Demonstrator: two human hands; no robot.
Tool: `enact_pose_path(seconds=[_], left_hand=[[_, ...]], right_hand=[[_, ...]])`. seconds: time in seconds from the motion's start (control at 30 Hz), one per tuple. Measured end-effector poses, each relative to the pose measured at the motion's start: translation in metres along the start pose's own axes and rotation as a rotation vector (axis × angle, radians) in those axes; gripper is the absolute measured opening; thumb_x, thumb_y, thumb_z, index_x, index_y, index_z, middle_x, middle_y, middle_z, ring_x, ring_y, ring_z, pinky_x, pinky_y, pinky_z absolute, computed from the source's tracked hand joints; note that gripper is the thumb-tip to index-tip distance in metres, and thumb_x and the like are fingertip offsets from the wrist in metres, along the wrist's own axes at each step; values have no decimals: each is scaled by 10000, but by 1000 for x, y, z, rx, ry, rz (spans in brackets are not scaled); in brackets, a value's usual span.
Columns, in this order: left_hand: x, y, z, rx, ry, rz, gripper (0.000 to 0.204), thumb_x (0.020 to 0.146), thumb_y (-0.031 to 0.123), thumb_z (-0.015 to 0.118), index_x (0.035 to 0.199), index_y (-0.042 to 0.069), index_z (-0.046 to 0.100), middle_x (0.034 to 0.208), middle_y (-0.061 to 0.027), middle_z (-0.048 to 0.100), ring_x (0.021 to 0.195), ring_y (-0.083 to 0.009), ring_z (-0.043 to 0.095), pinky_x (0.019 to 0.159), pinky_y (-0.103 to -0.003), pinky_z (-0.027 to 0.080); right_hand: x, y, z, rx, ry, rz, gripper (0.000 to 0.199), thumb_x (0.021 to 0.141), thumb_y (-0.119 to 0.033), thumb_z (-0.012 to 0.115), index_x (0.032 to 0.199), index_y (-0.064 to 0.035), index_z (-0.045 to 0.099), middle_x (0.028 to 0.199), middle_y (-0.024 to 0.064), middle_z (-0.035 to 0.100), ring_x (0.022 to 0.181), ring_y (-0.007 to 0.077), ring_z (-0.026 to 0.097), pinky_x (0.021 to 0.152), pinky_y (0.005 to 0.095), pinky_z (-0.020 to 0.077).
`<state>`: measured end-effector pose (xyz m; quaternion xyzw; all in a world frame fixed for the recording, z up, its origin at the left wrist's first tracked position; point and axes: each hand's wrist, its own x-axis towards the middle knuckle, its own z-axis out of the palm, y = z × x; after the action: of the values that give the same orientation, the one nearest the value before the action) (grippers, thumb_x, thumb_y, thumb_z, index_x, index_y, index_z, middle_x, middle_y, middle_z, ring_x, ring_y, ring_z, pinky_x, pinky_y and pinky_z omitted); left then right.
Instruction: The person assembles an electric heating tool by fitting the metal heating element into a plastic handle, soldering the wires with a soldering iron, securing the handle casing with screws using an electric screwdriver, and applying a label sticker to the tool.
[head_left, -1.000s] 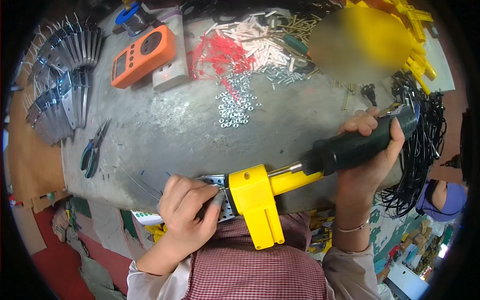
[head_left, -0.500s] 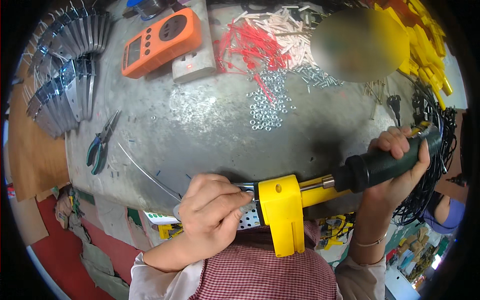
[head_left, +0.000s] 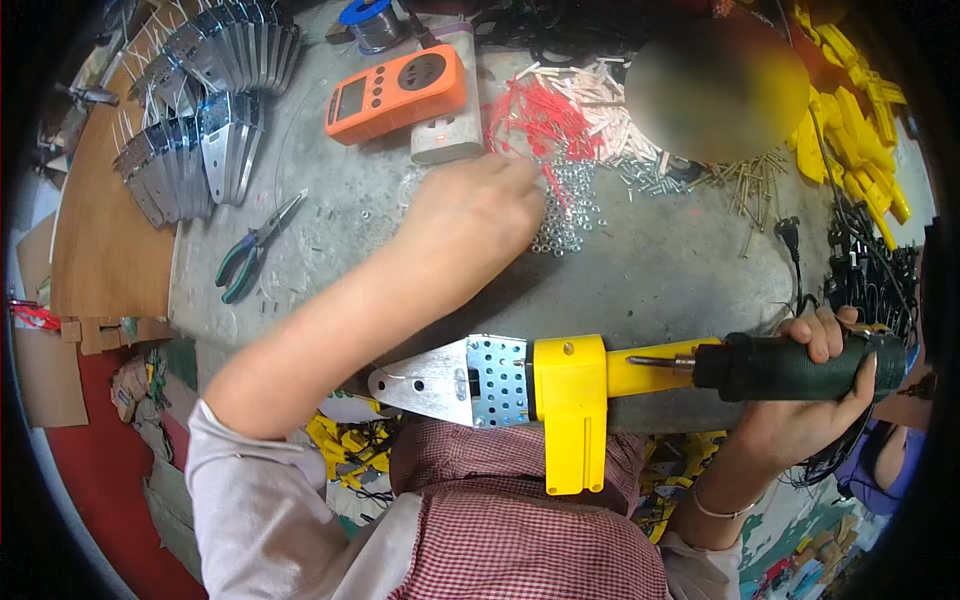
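My right hand (head_left: 800,400) is wrapped round a dark power screwdriver (head_left: 790,367). Its bit points left along the yellow plastic handle (head_left: 568,410) of a tool with a pointed metal plate (head_left: 430,383) and a perforated metal bracket (head_left: 499,381). This tool lies along the table's near edge, its yellow grip hanging toward my lap. Reaching across the table, my left hand (head_left: 478,215) is over the left side of a pile of small metal nuts (head_left: 572,215). Its fingers are blurred and partly hidden, so their grip does not show.
Pliers (head_left: 255,250) lie at the left, below rows of metal plates (head_left: 190,160). An orange meter (head_left: 395,95) rests on a power strip (head_left: 447,140). Red sleeved parts (head_left: 540,115), white sticks (head_left: 610,120), screws (head_left: 650,177) and yellow handles (head_left: 850,140) fill the far side. Black cables (head_left: 870,270) lie right.
My left hand has left the metal plate and moved up to the nuts. The screwdriver has drawn back rightward, its bit now out of the yellow housing.
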<state>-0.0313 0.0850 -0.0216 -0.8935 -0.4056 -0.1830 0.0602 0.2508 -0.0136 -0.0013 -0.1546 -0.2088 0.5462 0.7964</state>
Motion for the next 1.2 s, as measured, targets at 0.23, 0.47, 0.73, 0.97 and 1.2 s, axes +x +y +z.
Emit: enact_pose_path(seconds=[0.23, 0.47, 0.73, 0.97, 1.2], left_hand=[[16, -6, 9, 230, -119, 89, 34, 735, 83, 607, 743, 59, 629, 821, -91, 599, 834, -257, 637, 676, -362, 526], [-70, 64, -46, -435, 52, -202, 210, 579, 49, 714, 711, 59, 551, 737, -82, 504, 676, -292, 496, 560, -376, 408], [-108, 99, -27, -646, 218, -423, 186, 589, -3, 720, 727, 55, 610, 695, -54, 550, 627, -234, 509, 548, -337, 400], [-112, 94, -20, -640, 256, -325, 199, 570, 7, 712, 750, 50, 636, 707, -60, 577, 624, -227, 535, 530, -332, 411], [-112, 90, -19, -774, 204, -374, 207, 619, 4, 707, 824, 21, 685, 773, -80, 628, 686, -217, 590, 605, -317, 453]], right_hand=[[-20, -13, -6, 0, 9, -14, 369, 917, -276, 488, 1145, -6, 381, 837, 39, 383, 771, 148, 446, 829, 354, 420], [-29, 0, -11, 44, 67, 22, 344, 904, -292, 497, 1111, -34, 404, 808, 33, 401, 724, 148, 470, 819, 347, 448], [-32, 7, -16, 155, 115, 73, 289, 878, -263, 542, 1031, -57, 409, 788, 4, 394, 712, 118, 458, 776, 330, 433], [-32, 11, -17, 149, 93, 60, 294, 877, -269, 552, 1028, -52, 422, 777, 0, 400, 687, 114, 455, 755, 321, 424], [-30, 10, -17, 130, 93, 66, 299, 882, -290, 555, 1004, -41, 445, 766, 4, 417, 676, 112, 475, 725, 298, 423]])
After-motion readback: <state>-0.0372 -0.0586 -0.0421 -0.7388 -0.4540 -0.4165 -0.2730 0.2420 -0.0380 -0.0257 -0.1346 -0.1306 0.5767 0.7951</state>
